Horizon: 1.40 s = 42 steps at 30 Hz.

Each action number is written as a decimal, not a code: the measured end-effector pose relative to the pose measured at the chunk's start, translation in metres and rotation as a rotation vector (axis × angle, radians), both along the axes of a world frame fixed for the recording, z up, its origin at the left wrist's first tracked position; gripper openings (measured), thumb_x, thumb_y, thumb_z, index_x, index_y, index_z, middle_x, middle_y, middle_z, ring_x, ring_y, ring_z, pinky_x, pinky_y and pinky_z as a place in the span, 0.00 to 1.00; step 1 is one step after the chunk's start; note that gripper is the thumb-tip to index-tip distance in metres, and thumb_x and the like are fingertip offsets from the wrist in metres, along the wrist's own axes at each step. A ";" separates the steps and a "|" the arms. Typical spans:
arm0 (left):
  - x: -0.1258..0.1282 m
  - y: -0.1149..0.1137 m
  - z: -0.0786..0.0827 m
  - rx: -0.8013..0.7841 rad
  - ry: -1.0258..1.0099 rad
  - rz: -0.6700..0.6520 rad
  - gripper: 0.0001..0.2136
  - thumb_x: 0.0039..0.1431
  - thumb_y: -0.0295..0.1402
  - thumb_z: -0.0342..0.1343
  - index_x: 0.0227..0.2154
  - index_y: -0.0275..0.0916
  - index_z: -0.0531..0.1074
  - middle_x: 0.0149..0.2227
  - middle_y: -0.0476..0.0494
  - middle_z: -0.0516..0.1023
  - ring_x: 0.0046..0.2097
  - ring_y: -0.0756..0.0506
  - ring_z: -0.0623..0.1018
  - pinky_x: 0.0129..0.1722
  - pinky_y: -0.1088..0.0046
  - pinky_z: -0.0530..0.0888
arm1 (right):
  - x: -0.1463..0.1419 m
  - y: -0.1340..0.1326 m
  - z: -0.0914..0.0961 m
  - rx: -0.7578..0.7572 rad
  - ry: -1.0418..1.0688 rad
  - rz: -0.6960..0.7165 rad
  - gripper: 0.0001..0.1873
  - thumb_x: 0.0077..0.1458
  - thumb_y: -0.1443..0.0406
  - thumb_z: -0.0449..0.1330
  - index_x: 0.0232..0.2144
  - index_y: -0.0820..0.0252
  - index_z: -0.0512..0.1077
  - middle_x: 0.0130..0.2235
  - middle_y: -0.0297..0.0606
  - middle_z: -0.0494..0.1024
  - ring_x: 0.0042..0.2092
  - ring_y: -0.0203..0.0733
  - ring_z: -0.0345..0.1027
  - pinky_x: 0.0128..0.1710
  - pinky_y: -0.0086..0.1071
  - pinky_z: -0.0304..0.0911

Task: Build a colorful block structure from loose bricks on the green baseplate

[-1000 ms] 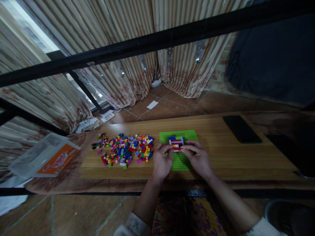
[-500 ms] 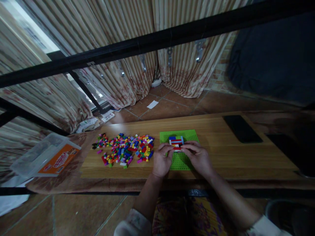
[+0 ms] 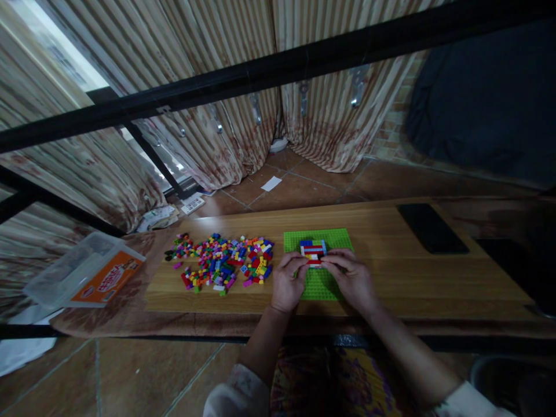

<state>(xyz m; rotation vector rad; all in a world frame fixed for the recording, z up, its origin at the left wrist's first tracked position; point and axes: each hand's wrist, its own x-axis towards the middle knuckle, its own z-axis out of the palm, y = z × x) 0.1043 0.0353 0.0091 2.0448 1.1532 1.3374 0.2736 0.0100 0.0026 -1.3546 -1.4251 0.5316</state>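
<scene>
A green studded baseplate (image 3: 319,286) lies on the wooden board before me. On it stands a small build of toy bricks (image 3: 313,248) in blue, red, white and light blue. Along the build's near side runs a red brick (image 3: 314,262), pinched at its ends by both hands. My left hand (image 3: 289,281) has thumb and finger closed at the brick's left end. At the right end, my right hand (image 3: 350,277) grips in the same way. My fingertips partly cover the brick, and whether it is pressed onto the build I cannot tell.
Loose bricks of many colours (image 3: 221,263) are spread over the board's (image 3: 377,289) left part. A clear plastic box (image 3: 65,266) with an orange label sits at far left. A dark phone-like slab (image 3: 432,227) lies at right. A black bar (image 3: 260,72) crosses above.
The view has shifted slightly. Both hands stay at the near side of the build with the red brick, with hardly any movement.
</scene>
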 end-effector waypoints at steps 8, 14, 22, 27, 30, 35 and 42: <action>0.004 -0.001 0.009 -0.192 -0.169 0.037 0.04 0.56 0.30 0.58 0.30 0.40 0.77 0.34 0.45 0.76 0.37 0.49 0.76 0.39 0.73 0.73 | -0.007 0.005 -0.005 -0.080 0.244 -0.086 0.10 0.45 0.56 0.66 0.28 0.54 0.79 0.37 0.38 0.76 0.41 0.43 0.70 0.44 0.40 0.66; 0.015 0.003 0.007 -0.476 -0.378 0.126 0.02 0.51 0.29 0.59 0.29 0.37 0.75 0.30 0.48 0.76 0.32 0.50 0.75 0.34 0.75 0.71 | -0.013 0.009 0.004 -0.239 0.406 -0.146 0.11 0.38 0.57 0.68 0.26 0.57 0.77 0.28 0.33 0.76 0.30 0.38 0.67 0.33 0.34 0.63; 0.015 0.016 0.012 -0.621 -0.407 0.163 0.07 0.43 0.25 0.60 0.29 0.36 0.74 0.30 0.49 0.77 0.31 0.51 0.74 0.34 0.75 0.71 | -0.018 0.016 0.016 -0.353 0.559 -0.189 0.13 0.29 0.60 0.70 0.22 0.58 0.74 0.24 0.31 0.75 0.28 0.37 0.66 0.31 0.32 0.61; 0.016 0.023 0.008 -0.652 -0.391 0.176 0.08 0.41 0.22 0.59 0.28 0.36 0.74 0.28 0.50 0.77 0.30 0.50 0.75 0.34 0.75 0.72 | -0.016 0.021 0.013 -0.368 0.599 -0.145 0.14 0.27 0.60 0.70 0.21 0.57 0.73 0.23 0.29 0.75 0.27 0.36 0.67 0.32 0.33 0.63; 0.016 0.025 0.005 -0.610 -0.332 0.192 0.10 0.42 0.22 0.59 0.30 0.36 0.75 0.28 0.50 0.77 0.31 0.50 0.76 0.35 0.74 0.72 | -0.014 0.022 0.014 -0.347 0.592 -0.101 0.16 0.26 0.58 0.72 0.19 0.57 0.72 0.22 0.30 0.75 0.27 0.37 0.68 0.32 0.35 0.64; 0.017 0.012 0.001 -0.538 -0.305 0.157 0.08 0.47 0.23 0.58 0.32 0.37 0.76 0.29 0.48 0.80 0.32 0.49 0.78 0.35 0.72 0.75 | -0.006 0.012 0.013 -0.296 0.581 -0.002 0.22 0.29 0.51 0.71 0.26 0.59 0.75 0.28 0.35 0.79 0.30 0.40 0.71 0.34 0.37 0.66; -0.001 -0.026 -0.007 -0.423 -0.305 0.248 0.10 0.54 0.25 0.54 0.39 0.38 0.75 0.35 0.43 0.80 0.36 0.48 0.79 0.38 0.70 0.76 | 0.022 -0.013 -0.003 -0.298 0.444 -0.055 0.21 0.46 0.49 0.63 0.37 0.57 0.76 0.36 0.41 0.80 0.37 0.44 0.73 0.41 0.43 0.68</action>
